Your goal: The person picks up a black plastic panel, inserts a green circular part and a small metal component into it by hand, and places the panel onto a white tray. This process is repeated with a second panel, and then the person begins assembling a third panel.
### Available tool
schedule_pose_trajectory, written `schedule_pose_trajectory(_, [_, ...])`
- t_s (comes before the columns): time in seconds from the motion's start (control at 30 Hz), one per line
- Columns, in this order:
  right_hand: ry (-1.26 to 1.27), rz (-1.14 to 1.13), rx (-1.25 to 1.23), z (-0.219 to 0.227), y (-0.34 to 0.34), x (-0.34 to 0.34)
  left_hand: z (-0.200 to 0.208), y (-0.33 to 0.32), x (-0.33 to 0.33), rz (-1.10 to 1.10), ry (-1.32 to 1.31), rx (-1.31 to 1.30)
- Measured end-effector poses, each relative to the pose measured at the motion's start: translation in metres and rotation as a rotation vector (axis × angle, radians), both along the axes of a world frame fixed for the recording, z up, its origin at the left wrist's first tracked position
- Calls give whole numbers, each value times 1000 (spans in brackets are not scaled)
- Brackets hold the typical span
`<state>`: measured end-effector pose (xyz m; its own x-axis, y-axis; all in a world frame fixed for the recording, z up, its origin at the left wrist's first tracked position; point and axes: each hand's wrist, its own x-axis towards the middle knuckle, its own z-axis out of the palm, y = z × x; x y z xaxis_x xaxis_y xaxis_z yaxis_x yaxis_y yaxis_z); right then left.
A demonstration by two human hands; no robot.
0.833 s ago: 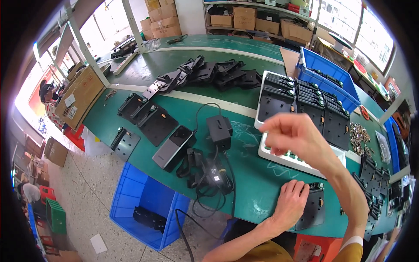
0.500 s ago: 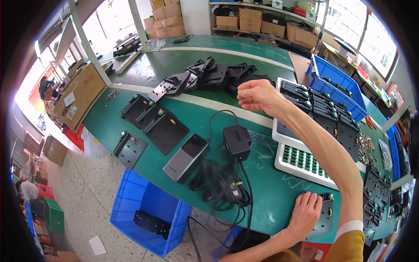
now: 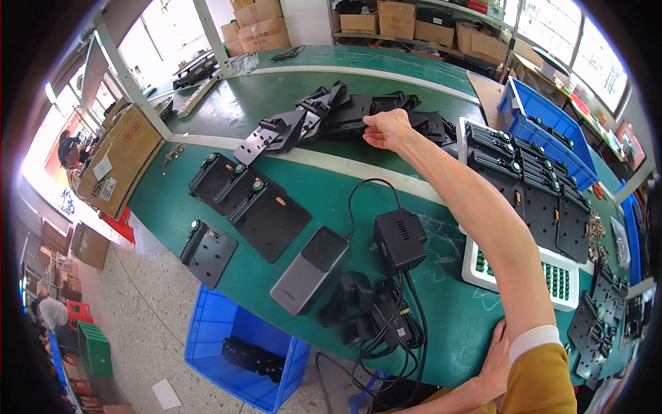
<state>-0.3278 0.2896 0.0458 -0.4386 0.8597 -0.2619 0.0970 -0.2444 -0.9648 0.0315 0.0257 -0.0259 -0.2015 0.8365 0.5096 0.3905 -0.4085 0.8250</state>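
My right hand (image 3: 389, 130) reaches far across the green bench, fingers pinched at the edge of a black bracket plate (image 3: 353, 116) in an overlapping pile. Close to the bench's front edge, my left hand (image 3: 494, 360) is partly covered by my right forearm. Most of its fingers are hidden, and so is whatever lies under them. Beside the pile, at right, more black plates with rail-like parts (image 3: 531, 200) rest on a white foam tray (image 3: 469, 265) holding green pieces.
Black plates (image 3: 272, 217) lie at left, one (image 3: 209, 254) near the edge. A grey power bank (image 3: 310, 269), a black adapter (image 3: 400, 241) and coiled cables (image 3: 396, 324) occupy the middle. Blue bins stand below (image 3: 200, 338) and at far right (image 3: 552, 131). Small metal parts (image 3: 596, 234) are scattered at right.
My right hand has moved onto the pile and its fingers have closed at a plate's edge. The view has shifted, and my right forearm now covers much of my left hand.
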Motion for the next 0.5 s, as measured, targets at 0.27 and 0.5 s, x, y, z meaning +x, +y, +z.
schedule_pose_trajectory(0.27, [-26, -53, 11, -7, 1, -9, 2, 2, -1, -4, 9, 46])
schedule_pose_trajectory(0.5, [50, -61, -59, 13, -12, 22, -1, -3, -1, -18, 72, -65])
